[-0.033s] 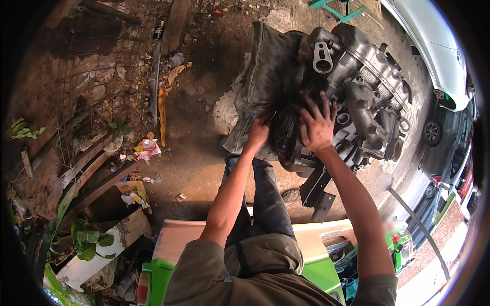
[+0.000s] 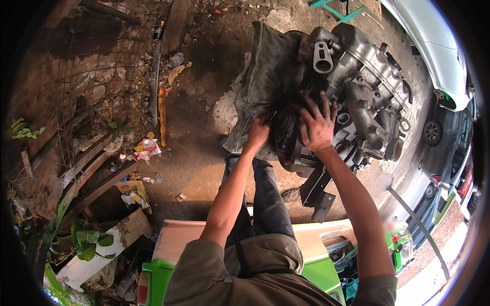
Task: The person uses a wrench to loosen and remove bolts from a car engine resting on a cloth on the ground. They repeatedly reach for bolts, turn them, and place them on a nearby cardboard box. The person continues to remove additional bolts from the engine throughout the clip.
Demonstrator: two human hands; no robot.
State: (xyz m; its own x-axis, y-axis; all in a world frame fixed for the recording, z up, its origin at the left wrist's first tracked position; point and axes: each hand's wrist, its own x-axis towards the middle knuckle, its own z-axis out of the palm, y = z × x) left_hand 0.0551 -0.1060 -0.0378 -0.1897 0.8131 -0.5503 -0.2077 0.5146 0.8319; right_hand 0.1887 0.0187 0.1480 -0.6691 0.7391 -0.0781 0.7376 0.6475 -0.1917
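A grey metal engine (image 2: 357, 92) takes up the upper right, with a bracket with a slotted hole (image 2: 322, 58) at its top. My right hand (image 2: 318, 126) lies with fingers spread and blackened on its dark near side. Beside it, my left hand (image 2: 259, 132) is closed at the edge of a black rounded part (image 2: 287, 133). A thin dark sliver shows past its fingertips, but what it grips is hidden. To the left of the engine, a worn dark grey padded sheet (image 2: 260, 76) reaches under or against it. A black metal bracket (image 2: 316, 188) juts from the engine toward me.
Behind my legs stands a peach and green vehicle panel (image 2: 178, 242). Wooden planks (image 2: 94, 188), litter (image 2: 148, 148) and leafy plants (image 2: 92, 242) cover the left side. A silver car (image 2: 434, 46) and a dark car (image 2: 441, 132) are parked at right, near a curved grey pole (image 2: 418, 229).
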